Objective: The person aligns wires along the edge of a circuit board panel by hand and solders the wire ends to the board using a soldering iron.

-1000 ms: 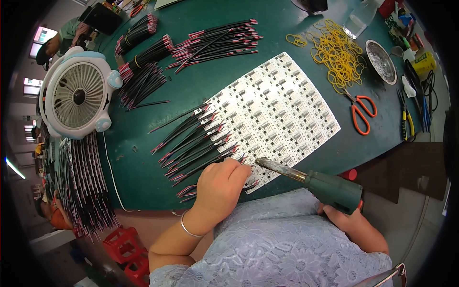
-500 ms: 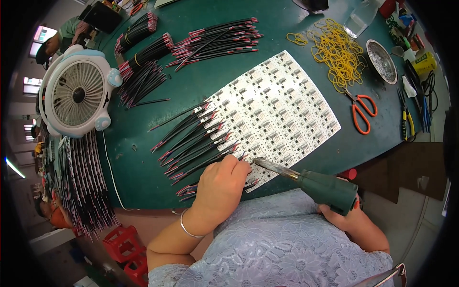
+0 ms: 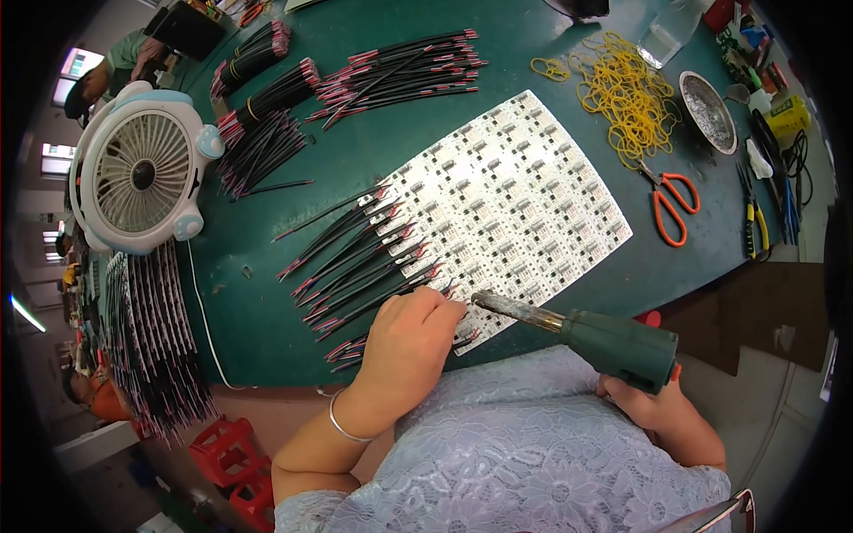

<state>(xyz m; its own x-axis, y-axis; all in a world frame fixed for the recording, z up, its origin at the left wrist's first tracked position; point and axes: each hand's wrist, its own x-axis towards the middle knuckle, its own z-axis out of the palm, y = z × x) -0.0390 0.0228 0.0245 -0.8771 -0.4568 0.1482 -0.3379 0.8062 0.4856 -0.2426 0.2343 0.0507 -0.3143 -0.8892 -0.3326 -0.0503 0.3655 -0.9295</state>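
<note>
My left hand point(image 3: 413, 333) is closed in a pinch at the near left edge of a white circuit board panel point(image 3: 524, 191). A thin black wire seems to be in its fingers, though the fingertips are mostly hidden. Beside those fingertips is the tip of a green soldering gun point(image 3: 617, 346). My right hand point(image 3: 641, 400) wraps round its handle, partly hidden behind the body. Several black wires point(image 3: 342, 240) with red and white ends lie in a row, reaching from the panel's left edge onto the table.
Bundles of black wires point(image 3: 400, 71) lie on the green table's far side. Yellow rubber bands point(image 3: 626, 98), a metal bowl point(image 3: 708, 113), orange-handled scissors point(image 3: 671, 204) and yellow-handled pliers point(image 3: 755, 218) are at the right. A white fan point(image 3: 142, 173) stands left, above hanging wired strips point(image 3: 155, 338).
The soldering gun's body and my right hand have shifted slightly right, its tip staying close to my left fingertips. My left hand holds nearly the same place.
</note>
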